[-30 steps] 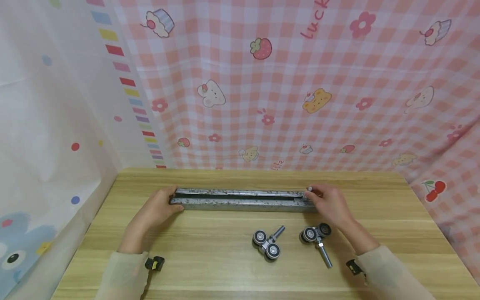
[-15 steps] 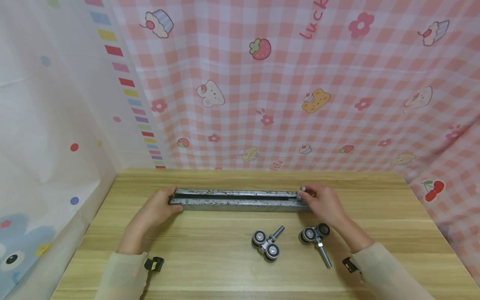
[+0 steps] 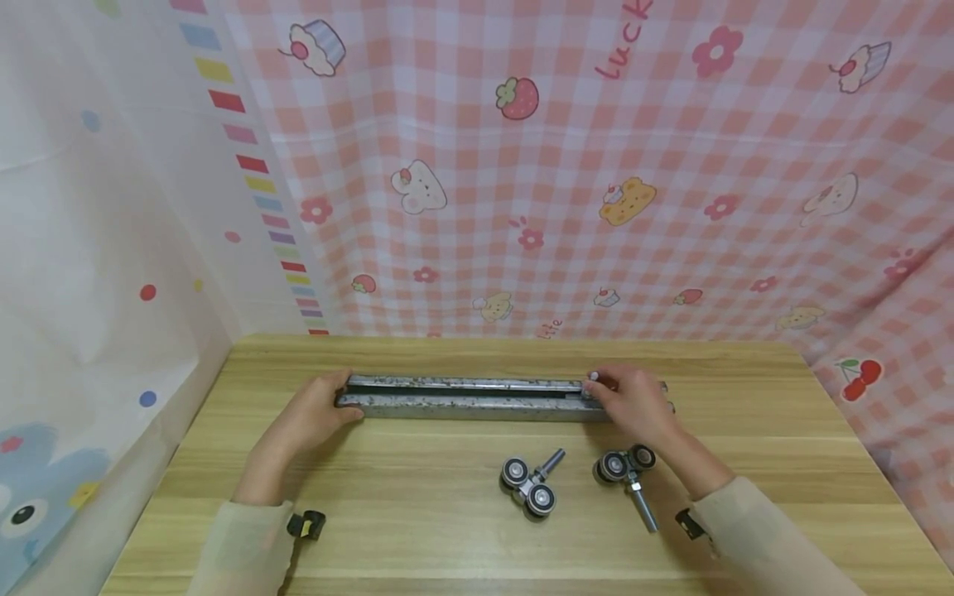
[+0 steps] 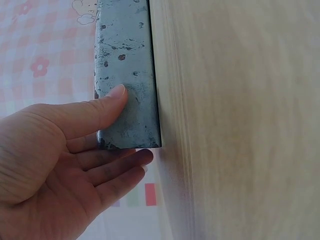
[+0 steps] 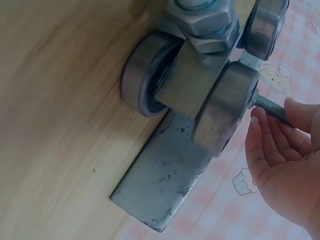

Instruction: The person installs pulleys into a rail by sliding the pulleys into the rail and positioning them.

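Observation:
A speckled grey metal rail [image 3: 462, 406] with a long slot along its top lies across the table. At its left end my left hand [image 3: 316, 411] grips it, thumb [image 4: 107, 107] on the front face and fingers behind and past the end. Near the other end my right hand [image 3: 637, 403] pinches a threaded bolt [image 5: 271, 108] that stands up out of the slot. Whatever the bolt joins inside the rail is mostly hidden. In front lie two roller trolleys: one [image 3: 529, 487] with its bolt slanting away, another [image 3: 628, 465] with its bolt toward me.
The wood-grain table [image 3: 417, 513] ends at a pink checked cloth [image 3: 566, 149] behind, with a white dotted cloth [image 3: 142, 207] on the left. The right-hand trolley lies close to my right forearm.
My right hand has slid left along the rail with the bolt, and the rail's right end now shows past it. The left hand and both loose trolleys stay in place.

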`<state>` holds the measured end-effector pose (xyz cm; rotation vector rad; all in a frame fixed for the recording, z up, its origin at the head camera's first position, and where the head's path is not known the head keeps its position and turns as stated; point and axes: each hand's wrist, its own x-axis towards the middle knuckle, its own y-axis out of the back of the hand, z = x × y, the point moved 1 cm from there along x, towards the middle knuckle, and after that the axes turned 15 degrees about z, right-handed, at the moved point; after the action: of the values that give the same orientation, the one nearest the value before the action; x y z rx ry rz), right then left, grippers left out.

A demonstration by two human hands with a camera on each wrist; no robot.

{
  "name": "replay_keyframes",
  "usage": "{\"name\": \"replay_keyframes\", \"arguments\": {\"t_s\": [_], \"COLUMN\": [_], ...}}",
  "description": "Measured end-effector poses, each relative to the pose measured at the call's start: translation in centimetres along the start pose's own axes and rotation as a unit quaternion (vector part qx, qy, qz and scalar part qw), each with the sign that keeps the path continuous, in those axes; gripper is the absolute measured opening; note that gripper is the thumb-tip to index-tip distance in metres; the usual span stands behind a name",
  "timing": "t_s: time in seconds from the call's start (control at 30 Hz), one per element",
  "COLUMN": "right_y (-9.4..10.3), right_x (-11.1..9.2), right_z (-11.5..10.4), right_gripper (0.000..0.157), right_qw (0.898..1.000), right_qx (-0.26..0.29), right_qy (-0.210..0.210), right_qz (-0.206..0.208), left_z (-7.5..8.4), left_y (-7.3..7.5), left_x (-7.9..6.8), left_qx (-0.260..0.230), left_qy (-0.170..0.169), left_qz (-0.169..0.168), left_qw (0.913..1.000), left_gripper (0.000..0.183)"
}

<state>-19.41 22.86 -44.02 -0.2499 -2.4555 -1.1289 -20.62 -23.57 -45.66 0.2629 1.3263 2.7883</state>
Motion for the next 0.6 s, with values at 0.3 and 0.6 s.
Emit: {"name": "replay_keyframes", "arguments": {"t_s": [0.3,0.6], "right_y": [-0.3,-1.0], "right_x": [0.2,0.4], "right_z": [-0.7,-1.2], "right_gripper": [0.011,0.014], "right_qw": [1.0,1.0], "right_qx": [0.014,0.017], "right_qy": [0.009,0.01], "right_qz": [-0.005,-0.012], "left_z": [0.2,0.2], "left_y": [0.1,0.1], "left_x": [0.0,0.0], "left_qx": [0.0,0.004], "left_qy": [0.012,0.01], "left_qz": [-0.009,-0.012], "left_qw": [0.9999,0.9999], "left_gripper": [0.07,0.07]}}
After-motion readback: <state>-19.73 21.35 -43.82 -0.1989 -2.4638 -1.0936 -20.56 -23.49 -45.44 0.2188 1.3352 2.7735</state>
